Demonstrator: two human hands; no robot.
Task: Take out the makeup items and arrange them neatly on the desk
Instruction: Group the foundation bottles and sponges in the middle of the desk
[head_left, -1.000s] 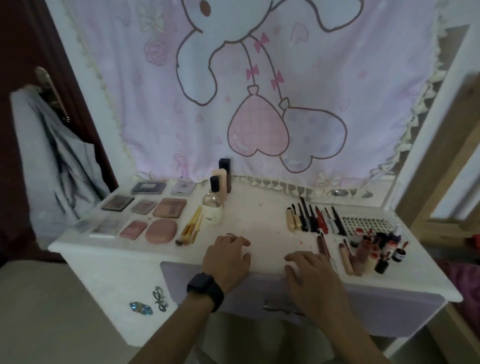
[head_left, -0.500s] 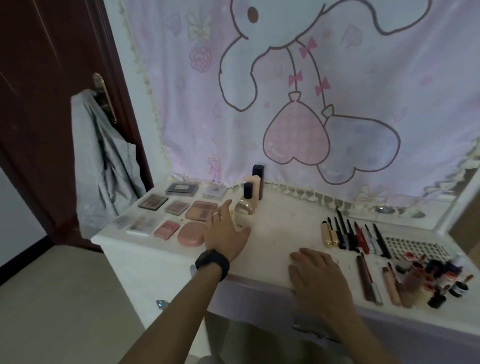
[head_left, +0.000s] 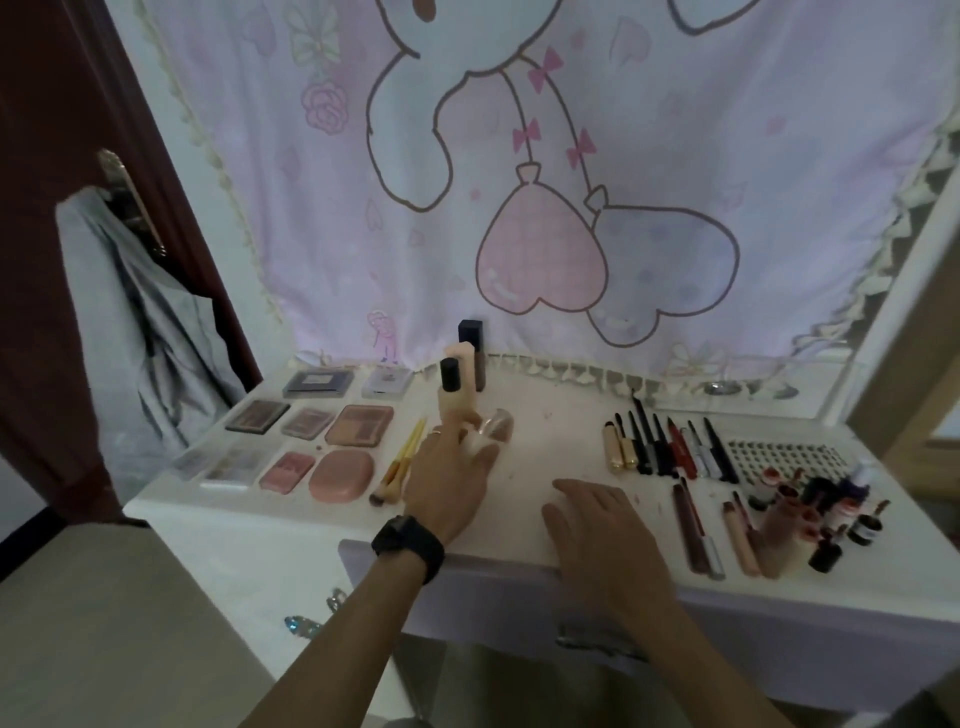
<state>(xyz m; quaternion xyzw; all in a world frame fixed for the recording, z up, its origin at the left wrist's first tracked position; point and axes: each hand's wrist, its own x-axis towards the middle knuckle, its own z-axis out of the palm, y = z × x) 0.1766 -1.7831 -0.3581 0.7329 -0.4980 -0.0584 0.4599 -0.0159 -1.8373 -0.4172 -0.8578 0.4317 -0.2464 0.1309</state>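
Observation:
On the white desk (head_left: 524, 415) stands a glass foundation bottle (head_left: 496, 428) with a black cap. My left hand (head_left: 447, 473), a black watch on its wrist, curls round the bottle's lower part, thumb in front. My right hand (head_left: 597, 519) lies flat on the desk's front middle, holding nothing. Eyeshadow and blush palettes (head_left: 358, 426) lie in rows at the left. Gold-handled brushes (head_left: 402, 462) sit just left of my left hand. A row of pencils and mascaras (head_left: 670, 447) lies to the right, and lipsticks and small bottles (head_left: 779, 525) crowd the right end.
Two tall tubes (head_left: 474, 358) stand behind the bottle against the pink cartoon curtain (head_left: 571, 182). A lash tray (head_left: 784, 454) lies at the back right. The lavender drawer front (head_left: 519, 597) is under my wrists. A grey garment (head_left: 130, 322) hangs on the dark door at left.
My left hand moved from the desk's front edge forward and left to the foundation bottle and closed on it. The right hand stayed flat. The view shifted left and closer.

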